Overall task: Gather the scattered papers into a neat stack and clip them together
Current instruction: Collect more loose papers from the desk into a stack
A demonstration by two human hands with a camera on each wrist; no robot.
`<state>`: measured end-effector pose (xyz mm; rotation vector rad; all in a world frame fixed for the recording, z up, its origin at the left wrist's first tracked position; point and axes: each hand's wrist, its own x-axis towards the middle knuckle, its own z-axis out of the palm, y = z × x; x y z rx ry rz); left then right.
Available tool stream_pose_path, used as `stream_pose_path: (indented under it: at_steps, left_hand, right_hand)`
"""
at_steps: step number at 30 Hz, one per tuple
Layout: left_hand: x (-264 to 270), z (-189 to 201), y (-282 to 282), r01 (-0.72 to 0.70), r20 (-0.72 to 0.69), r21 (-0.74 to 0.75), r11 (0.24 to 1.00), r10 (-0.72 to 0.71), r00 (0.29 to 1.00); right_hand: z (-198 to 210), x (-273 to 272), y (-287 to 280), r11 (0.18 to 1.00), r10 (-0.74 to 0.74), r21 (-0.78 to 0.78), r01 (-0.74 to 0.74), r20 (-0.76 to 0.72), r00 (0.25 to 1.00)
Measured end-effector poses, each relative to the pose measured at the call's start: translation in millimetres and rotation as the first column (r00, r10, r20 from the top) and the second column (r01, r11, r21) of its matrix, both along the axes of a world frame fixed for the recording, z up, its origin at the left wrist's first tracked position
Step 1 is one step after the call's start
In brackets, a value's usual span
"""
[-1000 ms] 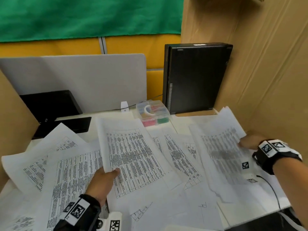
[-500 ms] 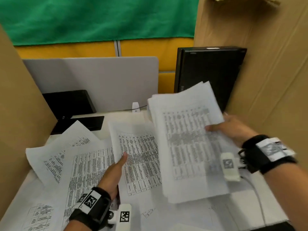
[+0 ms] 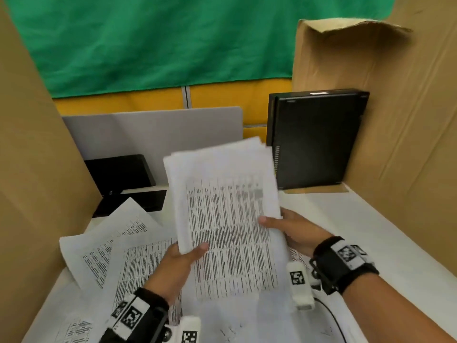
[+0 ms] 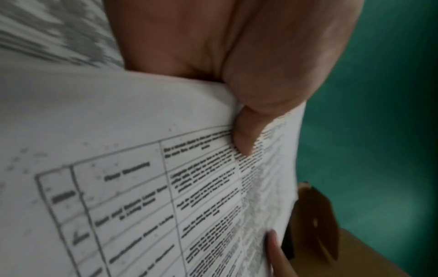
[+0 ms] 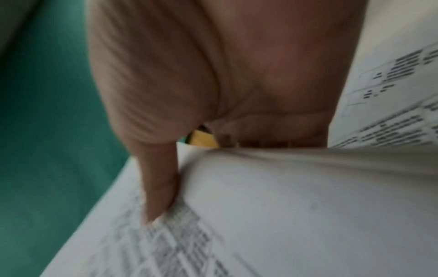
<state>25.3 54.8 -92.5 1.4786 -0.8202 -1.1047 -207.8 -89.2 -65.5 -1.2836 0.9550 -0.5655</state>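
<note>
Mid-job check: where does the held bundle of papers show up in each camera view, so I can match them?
Head: held bundle of papers centre frame, left hand and right hand gripping its sides.
Left wrist: fills lower left, under the thumb.
Right wrist: lower right, thumb on top.
Shared landmark: green curtain.

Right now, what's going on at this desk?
A person is gathering printed papers. The left hand and right hand grip a raised bundle of sheets by its side edges, thumbs on top. Loose sheets lie on the white desk, uncollected. No clip is visible.
</note>
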Motion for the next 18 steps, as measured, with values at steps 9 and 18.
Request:
stream_pose_path:
  at_steps: [9,18]
  left_hand:
    - [-4.8,78.3,-0.5,-0.005,0.122,-0.392,0.92,0.057,0.991]
    - [1.4,91.1,1.3,0.107,0.13,-0.458,0.883,-0.053,0.99]
  right_hand:
    - [85.6,-12.9,43.8,0.917,0.054,-0.4,0.01,0.149,0.987]
    - [87.5,-13.7,45.4,0.896,0.115,-0.443,-0.036,0.152,0.982]
